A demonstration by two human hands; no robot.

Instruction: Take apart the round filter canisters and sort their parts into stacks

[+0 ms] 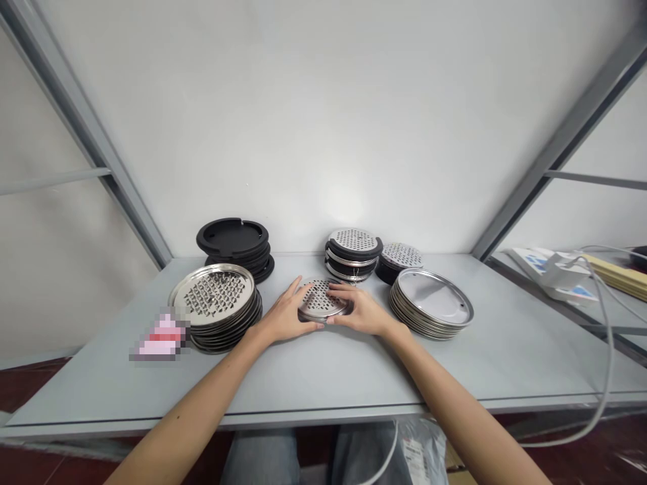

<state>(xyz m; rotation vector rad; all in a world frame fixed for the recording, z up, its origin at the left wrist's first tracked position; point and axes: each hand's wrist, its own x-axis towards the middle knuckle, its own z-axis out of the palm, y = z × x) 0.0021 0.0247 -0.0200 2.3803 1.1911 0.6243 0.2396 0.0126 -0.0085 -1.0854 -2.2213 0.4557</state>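
A round perforated metal disc lies on the grey table in the middle. My left hand cups its left edge with fingers curled round the rim. My right hand rests on its right side, fingers laid over the top. Both hands grip the disc. Behind it stands a small stack of perforated discs in black rings, with a second such stack to its right.
A stack of large perforated metal plates sits at left, black rings behind it. Plain metal lids are stacked at right. A blurred pink item lies far left. A power strip and cables are on the right.
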